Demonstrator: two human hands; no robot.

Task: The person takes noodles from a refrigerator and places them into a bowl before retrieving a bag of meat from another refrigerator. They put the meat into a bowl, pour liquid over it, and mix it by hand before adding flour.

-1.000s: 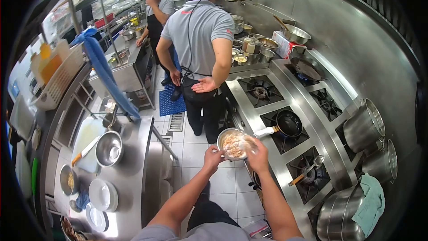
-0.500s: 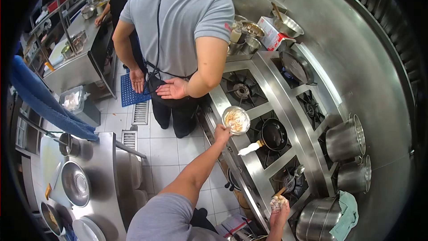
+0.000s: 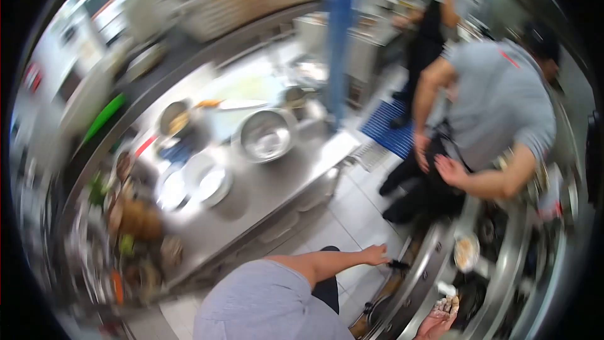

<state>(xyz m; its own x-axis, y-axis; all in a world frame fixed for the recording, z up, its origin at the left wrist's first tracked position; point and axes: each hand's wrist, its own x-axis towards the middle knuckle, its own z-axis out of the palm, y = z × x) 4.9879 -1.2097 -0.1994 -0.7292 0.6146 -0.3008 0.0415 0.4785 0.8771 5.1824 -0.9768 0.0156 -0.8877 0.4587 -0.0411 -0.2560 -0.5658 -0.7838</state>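
Note:
My left hand (image 3: 375, 254) is stretched out over the floor at the front of the stove, blurred, its fingertips close to a small black piece (image 3: 397, 264) at the stove's edge. My right hand (image 3: 438, 318) is at the bottom, palm up, its fingers bent and thickly coated in pale batter or flour. A metal bowl (image 3: 467, 253) with orange and white residue stands on the stove, apart from both hands. Just above my right fingers shows the white-wrapped handle (image 3: 447, 289) of a dark frying pan (image 3: 472, 301).
Another person (image 3: 500, 101) in a grey shirt stands by the stove, hands behind the back. A second person (image 3: 428, 44) is farther back. On the steel counter (image 3: 251, 195) are a large bowl (image 3: 264, 135), a knife (image 3: 236, 104) and white plates (image 3: 211, 186).
The view has swung left, bringing the counter into sight. My left hand has let go of the bowl, which now stands on the stove, and has drawn back. The picture is blurrier.

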